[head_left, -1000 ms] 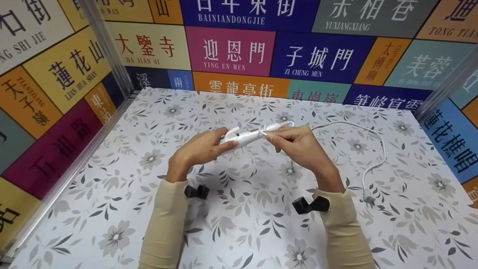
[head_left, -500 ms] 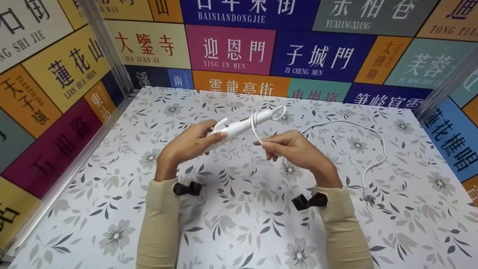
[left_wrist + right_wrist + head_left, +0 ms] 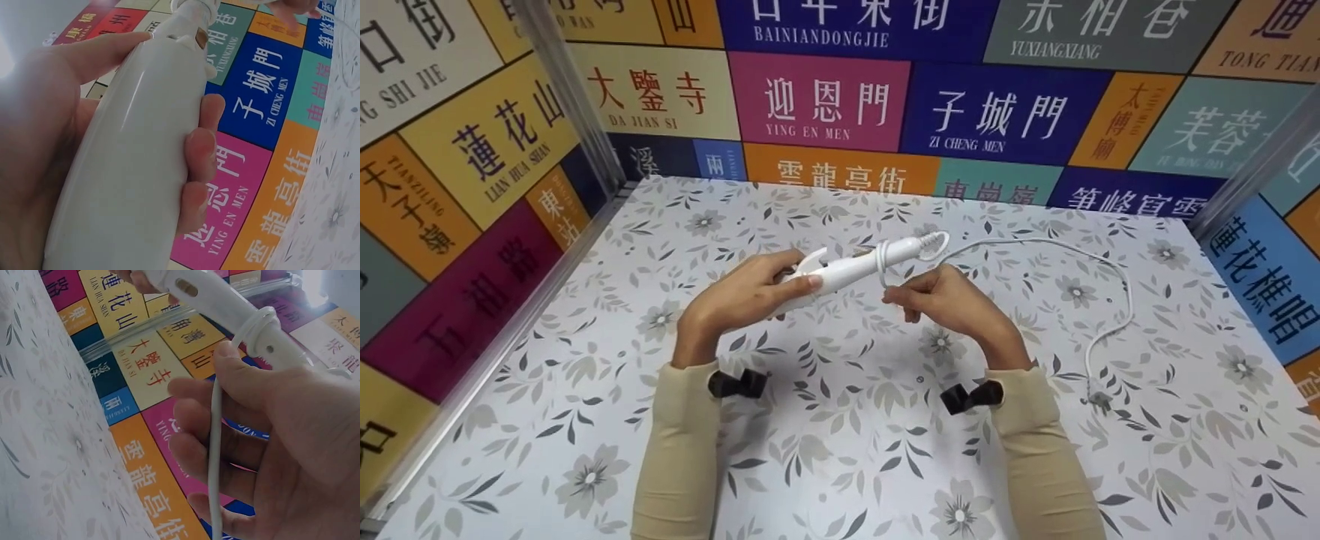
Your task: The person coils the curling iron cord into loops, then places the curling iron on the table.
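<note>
A white curling iron (image 3: 847,274) with a raised lever is held above the table, its cord end tilted up to the right. My left hand (image 3: 742,296) grips its left part, thumb along the near side; in the left wrist view the fingers wrap round the glossy white body (image 3: 129,152). The white cord (image 3: 883,262) loops round the handle near the cord end. My right hand (image 3: 952,300) pinches the cord just below that loop. In the right wrist view the cord (image 3: 215,461) runs from thumb and forefinger down across the other curled fingers.
The rest of the cord curves over the flower-patterned table (image 3: 825,450) to a plug (image 3: 1099,400) at the right. Panels with coloured street-name signs (image 3: 821,101) stand behind and at both sides. Each sleeve carries a black wrist mount (image 3: 739,384).
My right hand has drawn the cord down and round the handle, adding to the loops. The curling iron tipped up, then lowered slightly, staying in my left hand.
</note>
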Motion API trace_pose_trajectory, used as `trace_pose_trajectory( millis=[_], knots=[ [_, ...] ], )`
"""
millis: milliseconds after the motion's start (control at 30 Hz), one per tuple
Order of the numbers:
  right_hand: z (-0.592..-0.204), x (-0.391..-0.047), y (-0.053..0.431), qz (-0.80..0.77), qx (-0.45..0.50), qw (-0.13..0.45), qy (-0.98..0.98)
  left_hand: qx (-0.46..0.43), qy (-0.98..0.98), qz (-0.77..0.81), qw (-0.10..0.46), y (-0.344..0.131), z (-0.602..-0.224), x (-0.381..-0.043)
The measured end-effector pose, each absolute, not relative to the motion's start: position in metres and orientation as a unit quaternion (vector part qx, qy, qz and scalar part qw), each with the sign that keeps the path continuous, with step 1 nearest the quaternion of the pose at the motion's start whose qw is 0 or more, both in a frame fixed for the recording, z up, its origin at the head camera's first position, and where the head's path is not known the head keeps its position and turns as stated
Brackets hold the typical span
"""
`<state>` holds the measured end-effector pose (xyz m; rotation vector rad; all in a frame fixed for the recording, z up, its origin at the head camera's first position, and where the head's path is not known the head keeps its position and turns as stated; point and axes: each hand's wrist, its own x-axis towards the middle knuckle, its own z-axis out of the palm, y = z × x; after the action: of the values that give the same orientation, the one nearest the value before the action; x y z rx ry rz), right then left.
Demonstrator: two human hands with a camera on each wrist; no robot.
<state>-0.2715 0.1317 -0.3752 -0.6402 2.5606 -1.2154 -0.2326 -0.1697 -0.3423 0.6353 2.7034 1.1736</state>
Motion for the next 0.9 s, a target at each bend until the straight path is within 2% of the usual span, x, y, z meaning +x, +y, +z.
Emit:
trace_pose_trajectory(
  millis=[100,200,433,633,900],
  knots=[
    [-0.378,-0.274,0.133,-0.392,-0.164,0.112,0.898,0.222,0.891,0.390,0.070,-0.167,-0.342,-0.231],
    [-0.381,-0.276,0.134,-0.393,-0.147,0.082,0.904,0.231,0.889,0.387,0.081,-0.165,-0.341,-0.230],
    [-0.380,-0.277,0.144,-0.473,-0.219,0.001,0.854,0.251,0.890,0.366,0.108,-0.163,-0.343,-0.230],
    [-0.371,-0.274,0.151,-0.548,-0.167,0.001,0.819,0.251,0.889,0.359,0.132,-0.161,-0.344,-0.229],
    [-0.369,-0.275,0.152,-0.556,-0.191,-0.013,0.809,0.255,0.895,0.335,0.149,-0.157,-0.344,-0.229]
  ],
)
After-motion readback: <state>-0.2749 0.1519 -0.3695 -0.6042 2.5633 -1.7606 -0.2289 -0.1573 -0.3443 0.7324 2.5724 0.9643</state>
